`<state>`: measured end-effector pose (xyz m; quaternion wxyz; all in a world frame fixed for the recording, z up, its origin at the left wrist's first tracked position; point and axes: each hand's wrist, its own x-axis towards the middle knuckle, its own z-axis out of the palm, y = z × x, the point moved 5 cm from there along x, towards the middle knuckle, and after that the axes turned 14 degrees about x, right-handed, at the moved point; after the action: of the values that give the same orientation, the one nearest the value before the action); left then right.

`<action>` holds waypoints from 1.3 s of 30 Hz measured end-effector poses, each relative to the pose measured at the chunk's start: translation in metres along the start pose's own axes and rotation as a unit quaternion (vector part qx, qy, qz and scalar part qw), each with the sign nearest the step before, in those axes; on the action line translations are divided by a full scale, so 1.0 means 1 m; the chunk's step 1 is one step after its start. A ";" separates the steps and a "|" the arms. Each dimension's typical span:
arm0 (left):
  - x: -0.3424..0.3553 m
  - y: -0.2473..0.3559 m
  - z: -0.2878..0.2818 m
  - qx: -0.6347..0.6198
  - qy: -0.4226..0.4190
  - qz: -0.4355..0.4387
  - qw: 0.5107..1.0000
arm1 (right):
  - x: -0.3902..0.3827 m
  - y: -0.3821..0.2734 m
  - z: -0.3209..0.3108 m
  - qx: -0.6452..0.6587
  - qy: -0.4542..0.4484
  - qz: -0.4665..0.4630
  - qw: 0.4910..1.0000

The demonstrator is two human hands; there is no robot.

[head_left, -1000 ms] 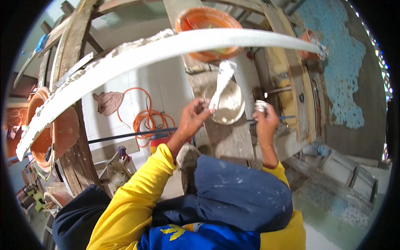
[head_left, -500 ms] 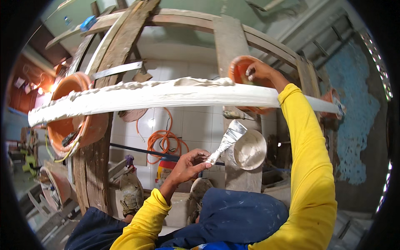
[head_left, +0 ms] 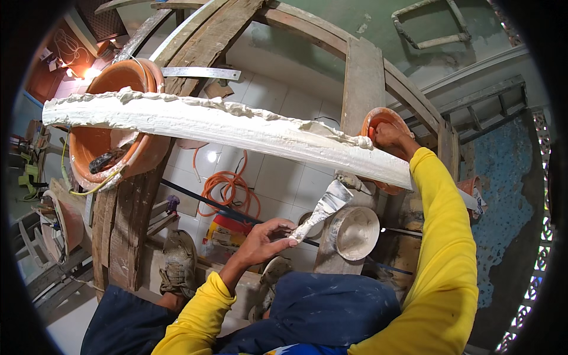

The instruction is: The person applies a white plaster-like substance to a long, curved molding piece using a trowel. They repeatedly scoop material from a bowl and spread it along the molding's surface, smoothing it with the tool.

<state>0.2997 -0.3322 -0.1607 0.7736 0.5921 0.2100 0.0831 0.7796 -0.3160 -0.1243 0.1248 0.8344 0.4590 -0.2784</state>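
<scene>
My left hand (head_left: 267,241) grips the handle of a plaster-smeared putty knife (head_left: 328,204) at lower centre. Just right of it, a white pot of pale paste (head_left: 356,234) stands on a plank. My right hand (head_left: 389,133) reaches into an orange plastic bucket (head_left: 393,115), fingers curled and partly hidden; whether they hold anything is unclear. A long white bar (head_left: 242,133) topped with thick, uneven plaster crosses the frame between that bucket and a larger orange bucket (head_left: 86,151) at left.
Rough timber beams and planks (head_left: 364,77) form a raised frame over a tiled floor (head_left: 266,177). A coiled orange hose (head_left: 228,192) lies below. My booted foot (head_left: 177,260) is at lower left; a metal ladder-like frame (head_left: 485,109) is at upper right.
My right hand went from beside the paste pot up and away into the orange bucket, reaching deeper since half a second ago. My left hand still grips the putty knife. The view has shifted.
</scene>
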 end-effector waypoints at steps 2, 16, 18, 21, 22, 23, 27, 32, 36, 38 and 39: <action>0.002 0.001 0.002 -0.003 -0.007 -0.004 1.000 | 0.005 0.015 0.005 -0.105 -0.019 -0.019 0.994; 0.006 0.005 -0.009 -0.014 0.018 -0.008 1.000 | 0.015 0.049 0.016 -0.031 0.004 -0.058 0.998; 0.004 0.005 -0.014 -0.008 0.029 -0.003 1.000 | 0.006 0.031 0.006 0.041 0.033 -0.057 0.997; 0.003 0.006 -0.012 -0.004 0.034 -0.003 0.999 | -0.011 0.021 -0.006 0.086 0.052 -0.077 0.992; 0.003 0.006 -0.012 -0.003 0.034 -0.005 0.999 | -0.008 0.022 -0.010 0.079 0.040 -0.054 0.995; 0.004 0.006 -0.010 -0.003 0.030 0.000 1.000 | -0.007 0.024 -0.011 0.072 0.028 -0.033 0.996; 0.003 0.008 -0.008 -0.007 0.026 0.012 1.000 | -0.011 0.036 -0.006 0.159 0.033 -0.063 0.985; 0.005 0.010 -0.003 -0.003 0.002 0.011 1.000 | 0.005 0.075 -0.002 0.313 0.029 0.020 0.949; 0.004 0.006 -0.004 -0.013 0.002 -0.005 1.000 | -0.005 0.048 -0.009 0.142 0.063 -0.074 0.985; 0.005 0.005 -0.003 -0.014 -0.003 -0.006 1.000 | -0.015 0.043 -0.006 0.120 0.076 -0.126 0.982; 0.006 0.005 -0.002 -0.009 -0.005 -0.006 1.000 | -0.016 0.044 -0.005 0.114 0.064 -0.108 0.985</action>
<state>0.3044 -0.3268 -0.1577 0.7806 0.5839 0.2089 0.0777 0.8118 -0.3487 -0.1131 -0.0323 0.8046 0.5190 -0.2867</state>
